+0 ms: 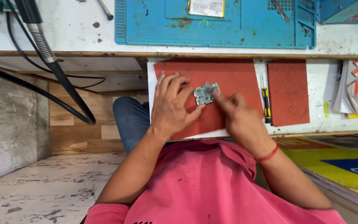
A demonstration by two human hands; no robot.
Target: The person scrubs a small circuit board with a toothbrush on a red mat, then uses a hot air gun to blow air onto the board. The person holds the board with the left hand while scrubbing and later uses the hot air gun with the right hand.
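Both hands on a small green circuit board point(206, 93), centre of frame, lying on the red rubber mat point(237, 79).
Left hand point(172, 105) grip half-closed, fingertips pinning the board's left edge. Right hand point(241, 120) blurred, index finger on the board's right end; grip state unclear. Yellow-black screwdriver point(266, 105) lies right of the mat on the white table point(324, 89).

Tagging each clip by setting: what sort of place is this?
Probably an electronics repair bench: both hands work on a small circuit board over a red mat, with a screwdriver and a blue work mat nearby.
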